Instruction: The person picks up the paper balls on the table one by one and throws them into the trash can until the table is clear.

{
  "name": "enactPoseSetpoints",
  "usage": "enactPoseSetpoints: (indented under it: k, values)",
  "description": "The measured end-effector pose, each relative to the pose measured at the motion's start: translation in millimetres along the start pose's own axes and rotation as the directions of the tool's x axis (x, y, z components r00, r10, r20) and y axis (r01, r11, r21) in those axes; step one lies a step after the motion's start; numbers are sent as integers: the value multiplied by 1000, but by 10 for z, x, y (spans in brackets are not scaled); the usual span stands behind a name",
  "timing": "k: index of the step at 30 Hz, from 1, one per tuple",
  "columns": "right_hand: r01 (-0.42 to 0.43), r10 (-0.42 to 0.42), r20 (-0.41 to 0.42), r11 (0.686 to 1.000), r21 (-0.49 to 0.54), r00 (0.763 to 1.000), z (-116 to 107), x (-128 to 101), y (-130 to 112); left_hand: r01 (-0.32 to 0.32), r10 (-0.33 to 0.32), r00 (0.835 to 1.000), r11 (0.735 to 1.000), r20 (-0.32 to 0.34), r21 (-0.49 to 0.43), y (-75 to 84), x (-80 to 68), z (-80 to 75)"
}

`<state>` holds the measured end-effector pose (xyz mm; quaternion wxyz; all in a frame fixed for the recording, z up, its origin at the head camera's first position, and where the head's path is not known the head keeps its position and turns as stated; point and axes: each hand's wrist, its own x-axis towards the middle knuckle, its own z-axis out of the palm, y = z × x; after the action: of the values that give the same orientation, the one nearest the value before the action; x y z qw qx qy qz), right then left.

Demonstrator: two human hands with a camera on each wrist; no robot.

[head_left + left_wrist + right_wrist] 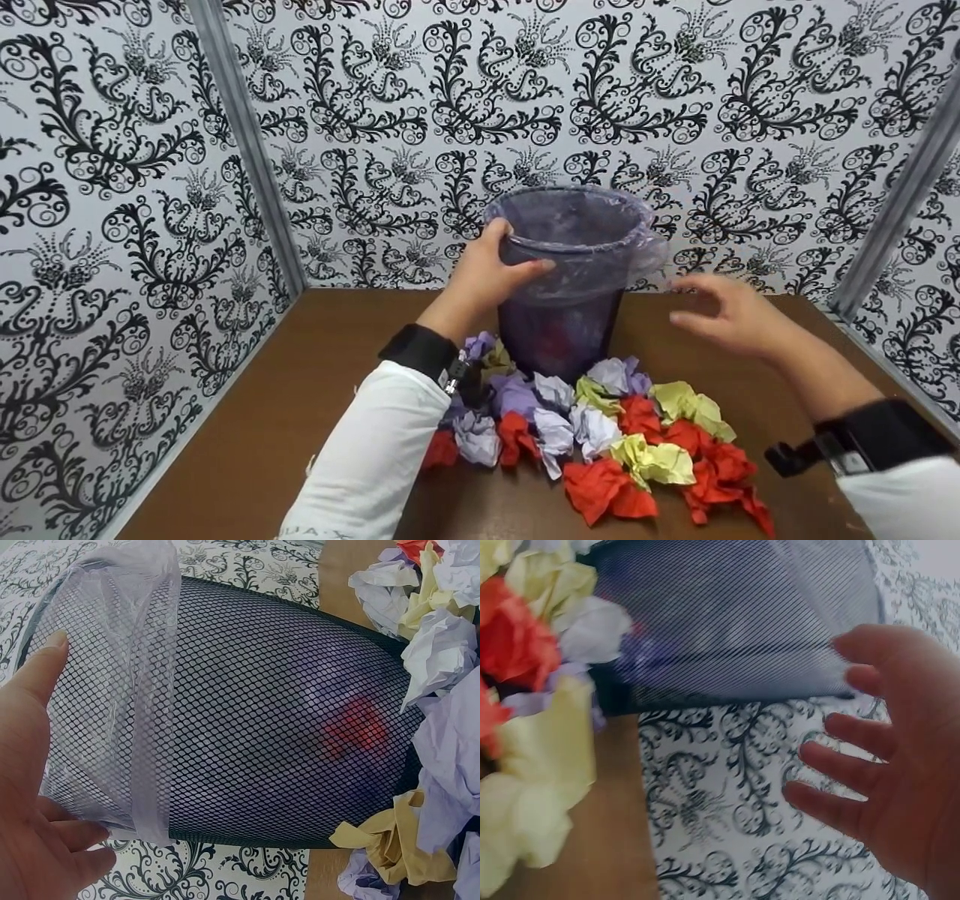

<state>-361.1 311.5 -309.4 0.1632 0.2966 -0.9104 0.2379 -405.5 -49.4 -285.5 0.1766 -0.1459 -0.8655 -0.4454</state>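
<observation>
Patterned walls box in brown counter (pixel 300 420). Left hand (pixel 487 274) grips mesh wastebasket (pixel 562 330) rim, steadying it near back edge; right hand (pixel 731 319) hovers open beside it, probably reaching; crumpled paper balls (pixel 600 435) in front.

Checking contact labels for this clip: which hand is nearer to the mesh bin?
Left. The left hand grips the rim of the mesh bin over its plastic liner. The right hand hovers open to the bin's right, fingers spread, not touching.
</observation>
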Motion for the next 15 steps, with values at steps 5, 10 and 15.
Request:
enactPoseSetpoints:
  k: [5,10,15]
  values:
    - [-115,115,198,993,-11,973,177,-276,172,-18,18,1000,1000,4,-2,-9,7,5]
    - [-195,182,324,981,9,929,326,-474,271,-4,5,1000,1000,8,-27,-10,6,2]
    - [-168,161,363,986,-14,918,409,-593,321,6,-6,1000,999,11,-44,-6,3,0]
